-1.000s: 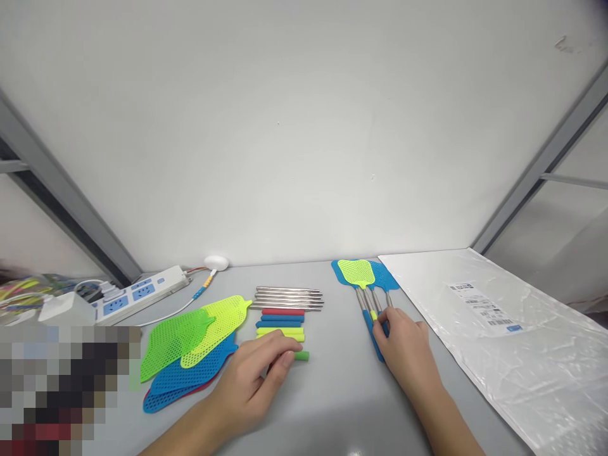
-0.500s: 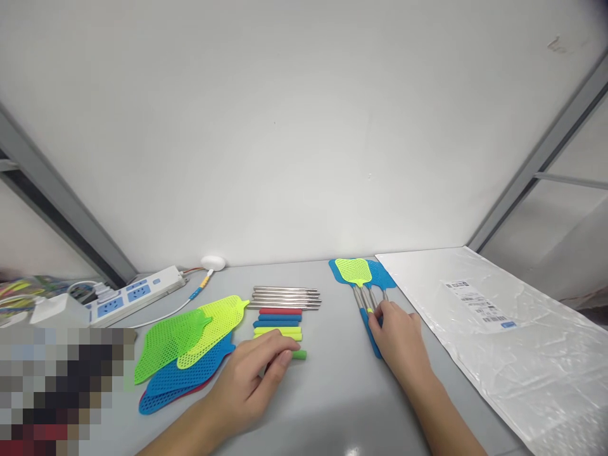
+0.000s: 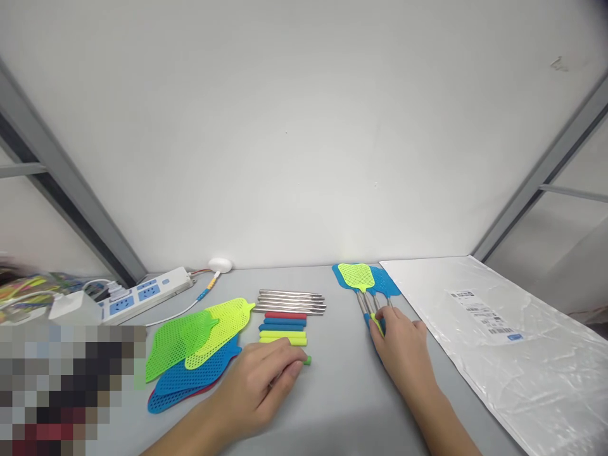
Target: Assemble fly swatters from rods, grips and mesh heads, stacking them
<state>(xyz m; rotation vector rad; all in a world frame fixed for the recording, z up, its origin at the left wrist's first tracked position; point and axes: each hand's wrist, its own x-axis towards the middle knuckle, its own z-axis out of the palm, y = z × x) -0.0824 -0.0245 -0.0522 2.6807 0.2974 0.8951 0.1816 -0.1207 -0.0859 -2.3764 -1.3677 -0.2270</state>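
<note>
My left hand (image 3: pixel 263 386) lies closed over a green handle (image 3: pixel 308 360), with only its end showing past my fingertips. Just above it are two yellow handles (image 3: pixel 297 342), blue handles (image 3: pixel 285 327) and a red handle (image 3: pixel 287 315). A row of metal rods (image 3: pixel 292 299) sits behind those. To the left, green, yellow, blue and red mesh swatter heads (image 3: pixel 183 345) overlap in a pile. On the right, my right hand (image 3: pixel 403 345) is closed around the handles of assembled fly swatters (image 3: pixel 357 277); which handle it grips is partly hidden.
A white plastic mailing bag (image 3: pixel 456 323) with a printed label covers the right side of the table. A power strip (image 3: pixel 142 294) with plugs and a white cable lies at the back left. The wall (image 3: pixel 304 158) rises directly behind.
My right hand has shifted slightly down over the swatter handles, covering most of the blue grips. Less of the green handle shows beyond my left fingers. The view has moved a little.
</note>
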